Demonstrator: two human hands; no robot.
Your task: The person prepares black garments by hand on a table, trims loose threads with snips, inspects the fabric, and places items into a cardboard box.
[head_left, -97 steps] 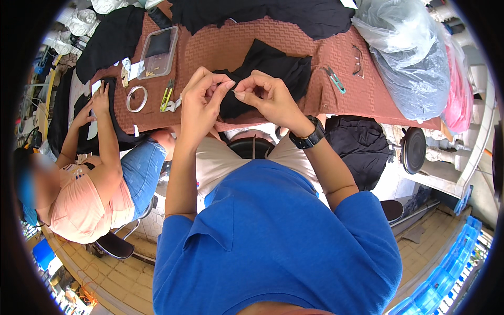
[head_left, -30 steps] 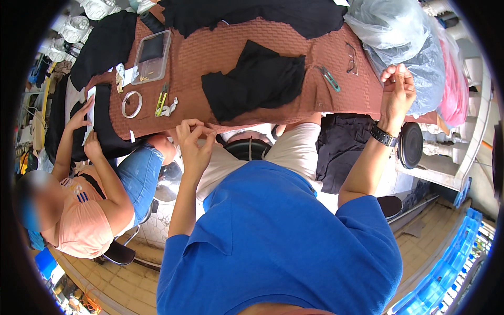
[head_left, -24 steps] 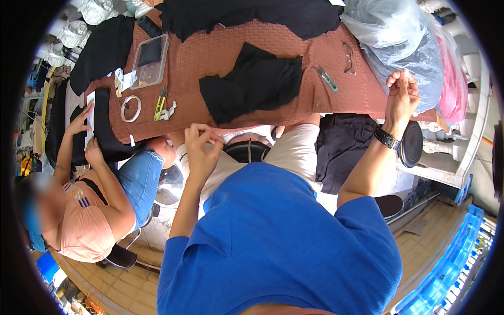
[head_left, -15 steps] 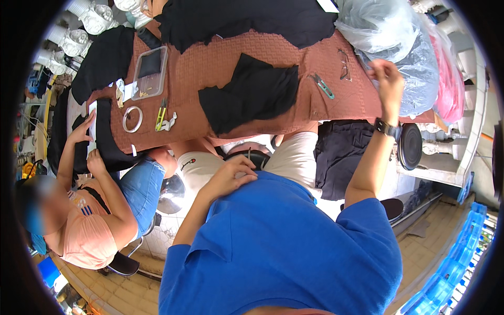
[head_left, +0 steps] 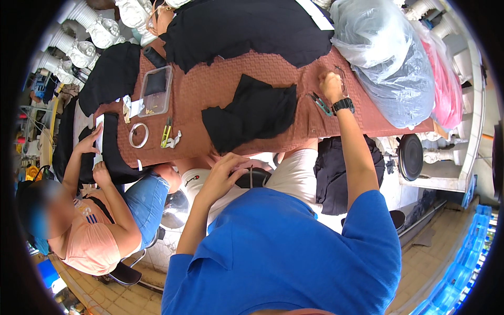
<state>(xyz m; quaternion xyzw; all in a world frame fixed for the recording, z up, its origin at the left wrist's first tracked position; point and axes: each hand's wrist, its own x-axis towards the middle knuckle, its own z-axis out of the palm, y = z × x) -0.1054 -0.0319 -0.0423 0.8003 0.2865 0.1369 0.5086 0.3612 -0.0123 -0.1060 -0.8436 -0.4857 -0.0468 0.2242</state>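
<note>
My right hand, with a black watch on its wrist, is over the right part of the brown-covered table. Its fingers are curled in against a pair of eyeglasses, partly covering them; what they hold, if anything, is hidden. Close by that hand lies a pair of green-handled thread snips. My left hand hovers over my lap near the table edge, holding nothing, fingers extended and slightly bent. A piece of black fabric rests, wrinkled, on the table in front of me.
More black fabric covers the far side. Left lie a clear plastic box, a white ring and a yellow cutter. Bulging plastic bags stand right. At left, a seated person handles a white strip on black fabric.
My right hand has moved left from beside the plastic bags to the eyeglasses, its fingers curling. My left hand has lifted off my shirt toward the table edge. The view has shifted slightly.
</note>
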